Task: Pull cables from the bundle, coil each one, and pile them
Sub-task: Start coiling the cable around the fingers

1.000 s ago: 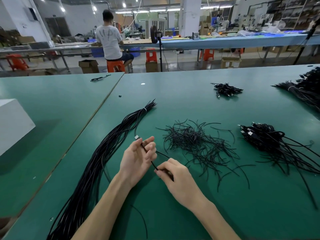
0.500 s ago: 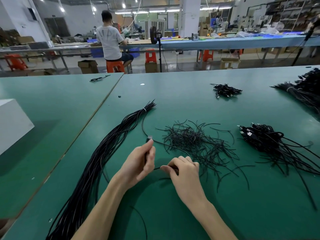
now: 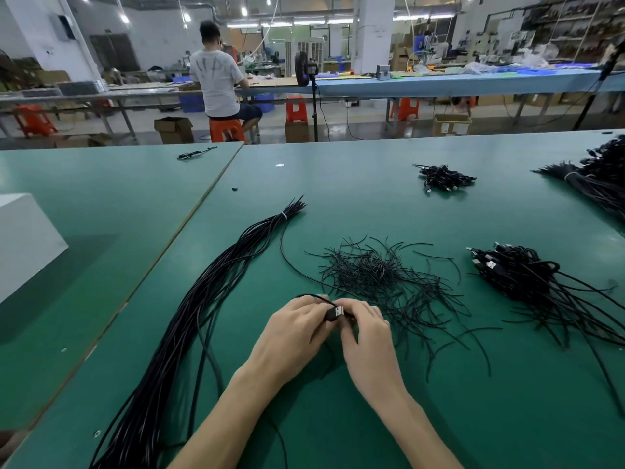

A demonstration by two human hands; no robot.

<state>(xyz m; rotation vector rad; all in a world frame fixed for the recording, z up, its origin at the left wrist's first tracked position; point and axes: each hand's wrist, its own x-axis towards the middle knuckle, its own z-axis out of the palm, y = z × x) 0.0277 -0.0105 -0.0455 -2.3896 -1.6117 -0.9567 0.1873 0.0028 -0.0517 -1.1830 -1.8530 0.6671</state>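
**A:** so what's actually crowding the hands here?

**B:** Biggest thing is the green table (image 3: 372, 184), and everything sits on it. Down its left part runs the bundle (image 3: 189, 316) of long black cables. It's tied with a white band near the far tip and spreads out toward the near edge. A white box (image 3: 23, 242) sits off to the left, well apart. On the right is the pile of coiled cables (image 3: 521, 275), with loose tails trailing toward the near edge.

**A:** and between those two?

**B:** A messy heap of thin black ties (image 3: 382, 279), just beyond the hands, with a few strays curling near the right hand (image 3: 365, 333). Farther back there's a smaller clump of cables (image 3: 443, 177), well clear.

**A:** and the hands?

**B:** They meet mid-table, touching. The left hand (image 3: 294, 330) has its fingers curled round one cable (image 3: 280, 245) just behind its USB plug (image 3: 335, 313). The right hand pinches the same cable beside the plug. From there the cable arcs past the left edge of the ties, up toward the bundle's tied end.
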